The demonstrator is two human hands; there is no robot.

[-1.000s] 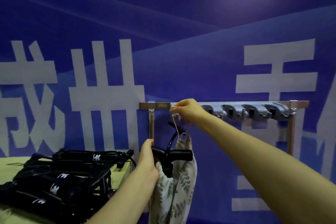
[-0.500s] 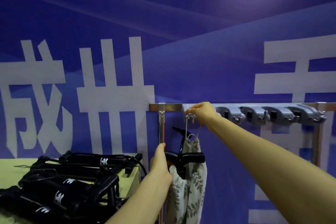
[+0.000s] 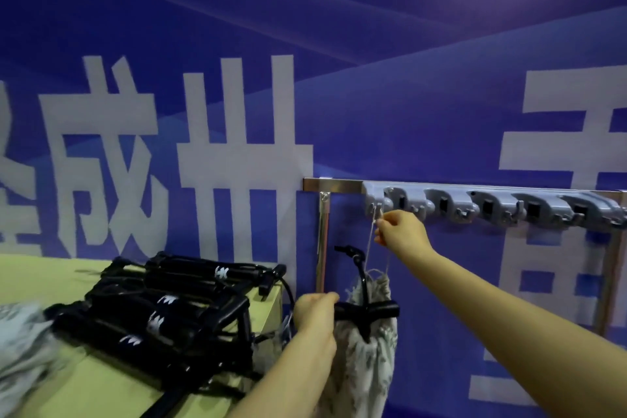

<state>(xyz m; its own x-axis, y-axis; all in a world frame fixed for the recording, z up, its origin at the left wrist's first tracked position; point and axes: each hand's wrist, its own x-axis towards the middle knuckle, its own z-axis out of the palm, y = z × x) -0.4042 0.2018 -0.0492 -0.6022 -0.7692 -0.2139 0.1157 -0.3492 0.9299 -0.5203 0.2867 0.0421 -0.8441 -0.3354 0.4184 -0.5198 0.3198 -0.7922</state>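
Observation:
A leaf-printed white garment [image 3: 364, 363] hangs on a black hanger [image 3: 368, 309] below a grey hook rack [image 3: 492, 205] on a metal rail [image 3: 336, 184]. My right hand [image 3: 400, 232] pinches the garment's thin white strap [image 3: 370, 241], which runs up to the rack's leftmost hook [image 3: 376, 209]. My left hand [image 3: 315, 314] grips the left end of the hanger. The hanger's own hook [image 3: 349, 253] points left, free of the rack.
A pile of black hangers with white logos [image 3: 163, 309] lies on a pale green table [image 3: 40, 278] at the left, with grey-white cloth [image 3: 23, 346] at its near edge. A blue banner wall with white characters [image 3: 237, 132] stands behind. Several rack hooks to the right are bare.
My right hand has dropped from the rail to just below the leftmost hook, still pinching the strap. The view has shifted left and down, and the left hand stays on the hanger.

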